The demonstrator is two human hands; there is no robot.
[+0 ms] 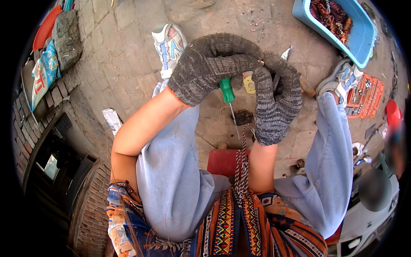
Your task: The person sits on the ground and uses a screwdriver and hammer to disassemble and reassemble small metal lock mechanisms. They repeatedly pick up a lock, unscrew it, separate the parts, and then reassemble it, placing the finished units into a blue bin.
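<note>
Both hands wear dark grey knitted gloves and meet in front of me above the paved ground. My left hand (205, 68) is closed round a screwdriver (227, 91) with a green handle, its thin shaft pointing back toward me. The left fingertips also pinch together against the right fingers; a tiny bit at the tips is too small to name. My right hand (278, 100) is curled closed, with a dark piece partly showing inside it that I cannot make out. Between the hands, beside the right thumb, shows a flat yellow part (248, 84) with a hole; its support is hidden.
A blue basin (361, 40) with copper-coloured wire coils stands far right, near an orange tool case (366, 95). Between my legs are a dark lump (242, 117) and a red seat (223, 162). A rock (67, 40) and printed bag (46, 73) lie far left.
</note>
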